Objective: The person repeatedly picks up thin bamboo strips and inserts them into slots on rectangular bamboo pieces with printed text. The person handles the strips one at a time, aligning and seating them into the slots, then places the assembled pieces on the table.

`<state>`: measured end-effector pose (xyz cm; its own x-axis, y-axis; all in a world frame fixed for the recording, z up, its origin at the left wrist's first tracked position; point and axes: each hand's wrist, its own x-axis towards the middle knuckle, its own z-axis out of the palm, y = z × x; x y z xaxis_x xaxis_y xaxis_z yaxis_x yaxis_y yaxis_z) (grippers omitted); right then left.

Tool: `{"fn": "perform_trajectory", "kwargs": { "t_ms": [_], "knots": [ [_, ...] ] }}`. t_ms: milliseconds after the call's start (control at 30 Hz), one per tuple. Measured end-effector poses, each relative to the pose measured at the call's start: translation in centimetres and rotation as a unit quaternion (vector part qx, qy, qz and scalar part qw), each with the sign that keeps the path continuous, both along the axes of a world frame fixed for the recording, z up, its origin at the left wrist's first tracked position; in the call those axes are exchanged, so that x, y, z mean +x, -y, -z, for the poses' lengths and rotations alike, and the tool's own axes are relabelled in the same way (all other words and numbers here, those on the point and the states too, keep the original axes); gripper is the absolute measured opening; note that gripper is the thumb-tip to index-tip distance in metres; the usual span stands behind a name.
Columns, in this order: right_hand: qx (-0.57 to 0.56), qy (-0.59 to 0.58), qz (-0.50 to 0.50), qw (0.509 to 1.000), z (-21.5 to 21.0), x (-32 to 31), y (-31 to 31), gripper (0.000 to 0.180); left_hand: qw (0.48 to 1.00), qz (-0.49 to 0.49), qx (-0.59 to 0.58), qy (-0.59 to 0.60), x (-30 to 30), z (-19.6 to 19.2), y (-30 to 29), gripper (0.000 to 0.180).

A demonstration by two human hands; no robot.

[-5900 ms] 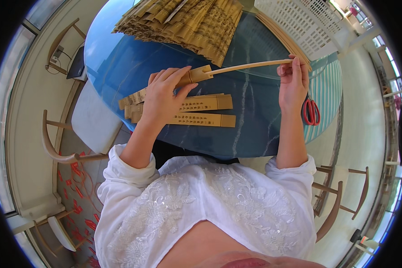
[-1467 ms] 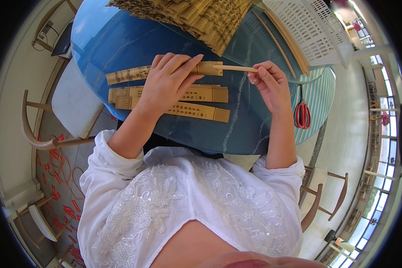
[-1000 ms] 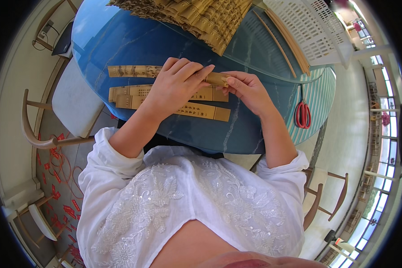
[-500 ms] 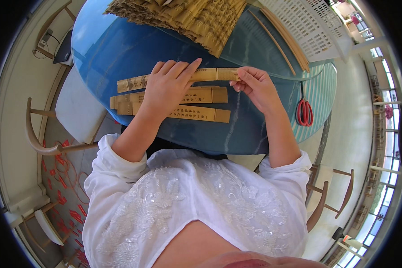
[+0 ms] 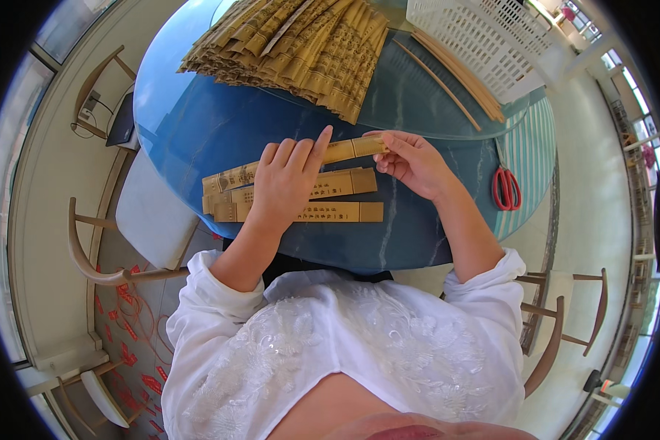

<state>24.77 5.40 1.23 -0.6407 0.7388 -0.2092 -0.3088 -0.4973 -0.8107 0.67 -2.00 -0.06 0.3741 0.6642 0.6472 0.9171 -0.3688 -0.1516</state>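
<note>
You had the top gold strip [image 5: 345, 150] just above two other patterned strips, one the upper flat strip [image 5: 345, 182], the other the lower flat strip [image 5: 341, 213], all over the near side of the blue table [image 5: 418, 235]. Your right hand [image 5: 411, 160] was in a narrow pinch on the strip's right end. Your left hand [image 5: 286, 180] lay across its middle; thumb hidden, so I couldn't tell grip from press.

Progress, my read: strip in hand, not finished with. No thin stick stuck out of its end; whether one sat inside, I couldn't tell, since your fingers covered it.

Left over: the big pile of gold strips [image 5: 293, 62] at the far side looked like most of the work. The loose stick [image 5: 438, 86] and stick bundle [image 5: 460, 75] lay unused beside the white basket [image 5: 477, 37]. Scissors [image 5: 506, 189] sat untouched to the right.
</note>
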Motion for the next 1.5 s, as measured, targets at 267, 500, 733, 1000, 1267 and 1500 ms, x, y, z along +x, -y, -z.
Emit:
{"fn": "perform_trajectory", "kwargs": {
  "t_ms": [267, 500, 733, 1000, 1267, 1500],
  "knots": [
    [0.065, 0.067, 0.035, 0.995, 0.6, 0.0, -0.1, 0.03, 1.0, 0.012, -0.01, -0.005, -0.1, 0.1, -0.2, 0.052],
    [0.064, 0.016, 0.13, 0.989, 0.2, 2.9, -2.3, 0.022, 0.998, 0.007, 0.05, 0.028, -1.6, -1.7, 0.4, 0.04],
    [0.057, -0.056, 0.145, 0.986, -0.7, 3.3, -1.9, 0.026, 0.996, -0.021, 0.074, 0.054, -6.4, -4.8, 0.9, 0.026],
    [0.124, 0.065, 0.151, 0.978, -0.2, 2.4, -1.8, 0.028, 0.896, -0.024, -0.15, 0.417, -8.3, -9.6, -4.9, 0.026],
    [0.445, 0.372, 0.23, 0.781, 0.4, 1.5, -1.2, 0.016, 0.918, -0.093, -0.17, 0.346, -8.3, -12.4, -14.2, 0.036],
    [0.595, 0.494, 0.365, 0.518, 1.3, 4.5, -4.0, 0.024, 0.945, -0.171, -0.128, 0.247, -9.1, -10.9, -17.7, 0.036]
  ]
}}
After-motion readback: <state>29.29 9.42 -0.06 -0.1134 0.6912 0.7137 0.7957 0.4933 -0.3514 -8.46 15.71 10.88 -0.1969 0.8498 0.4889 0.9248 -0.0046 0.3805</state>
